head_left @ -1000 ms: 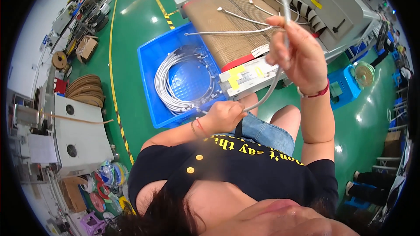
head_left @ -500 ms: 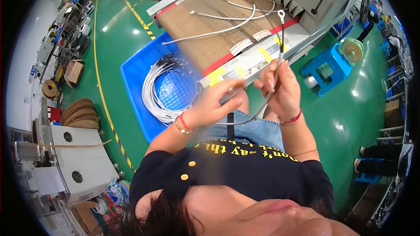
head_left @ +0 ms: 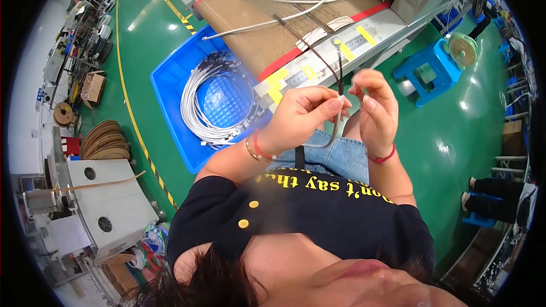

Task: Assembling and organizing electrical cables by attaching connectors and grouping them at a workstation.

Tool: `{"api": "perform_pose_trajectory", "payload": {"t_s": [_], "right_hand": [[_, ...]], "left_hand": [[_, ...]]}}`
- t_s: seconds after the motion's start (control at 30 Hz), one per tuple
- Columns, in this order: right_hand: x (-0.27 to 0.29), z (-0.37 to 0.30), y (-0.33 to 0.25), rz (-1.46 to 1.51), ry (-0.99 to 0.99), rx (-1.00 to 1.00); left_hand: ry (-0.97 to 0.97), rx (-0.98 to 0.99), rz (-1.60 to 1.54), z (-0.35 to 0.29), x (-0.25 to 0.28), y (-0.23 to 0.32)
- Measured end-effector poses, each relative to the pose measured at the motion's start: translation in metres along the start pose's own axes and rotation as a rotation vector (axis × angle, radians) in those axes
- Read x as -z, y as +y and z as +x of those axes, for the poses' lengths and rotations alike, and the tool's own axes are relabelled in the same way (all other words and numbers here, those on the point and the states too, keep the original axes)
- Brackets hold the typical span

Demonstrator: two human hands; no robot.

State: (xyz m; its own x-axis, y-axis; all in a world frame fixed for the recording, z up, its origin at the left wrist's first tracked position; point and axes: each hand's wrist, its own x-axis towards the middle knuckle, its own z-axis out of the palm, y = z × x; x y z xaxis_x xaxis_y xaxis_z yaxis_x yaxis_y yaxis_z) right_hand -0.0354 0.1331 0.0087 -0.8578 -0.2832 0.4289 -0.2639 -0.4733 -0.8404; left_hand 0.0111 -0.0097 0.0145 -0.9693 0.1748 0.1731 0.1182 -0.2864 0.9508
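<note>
My left hand (head_left: 310, 111) pinches a grey cable (head_left: 334, 132) between thumb and fingers, near where its sheath ends. From that end, dark leads (head_left: 319, 58) fan out over the machine's edge; one seems to carry a ring terminal (head_left: 336, 42), blurred. The cable's lower part bends down toward my lap. Just to the right, my right hand (head_left: 378, 108) is raised with curled fingers apart, close to the cable but holding nothing I can see. Several white cables (head_left: 296, 37) lie across the brown mesh conveyor belt (head_left: 242, 14) ahead.
Left of the conveyor stands a blue tub (head_left: 169, 116) with a coil of white cables (head_left: 190, 99) in it. A blue stool (head_left: 429, 74) with a small fan (head_left: 462, 48) is at the right. A white cabinet (head_left: 119, 204) stands at the far left.
My left hand has moved right and closed on the cable. My right hand has let go and opened beside it. The cable's leads have spread apart, and the ring terminal is lower.
</note>
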Motion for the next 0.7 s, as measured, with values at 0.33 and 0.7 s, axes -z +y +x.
{"api": "perform_pose_trajectory", "payload": {"t_s": [0.33, 0.7], "right_hand": [[-0.003, 0.006, -0.018, -0.169, -0.191, -0.275], [-0.008, 0.019, -0.033, -0.839, -0.13, 0.235]], "left_hand": [[-0.038, 0.188, -0.064, -0.005, -0.004, -0.004], [-0.104, 0.159, 0.025, -0.011, -0.003, -0.003]]}}
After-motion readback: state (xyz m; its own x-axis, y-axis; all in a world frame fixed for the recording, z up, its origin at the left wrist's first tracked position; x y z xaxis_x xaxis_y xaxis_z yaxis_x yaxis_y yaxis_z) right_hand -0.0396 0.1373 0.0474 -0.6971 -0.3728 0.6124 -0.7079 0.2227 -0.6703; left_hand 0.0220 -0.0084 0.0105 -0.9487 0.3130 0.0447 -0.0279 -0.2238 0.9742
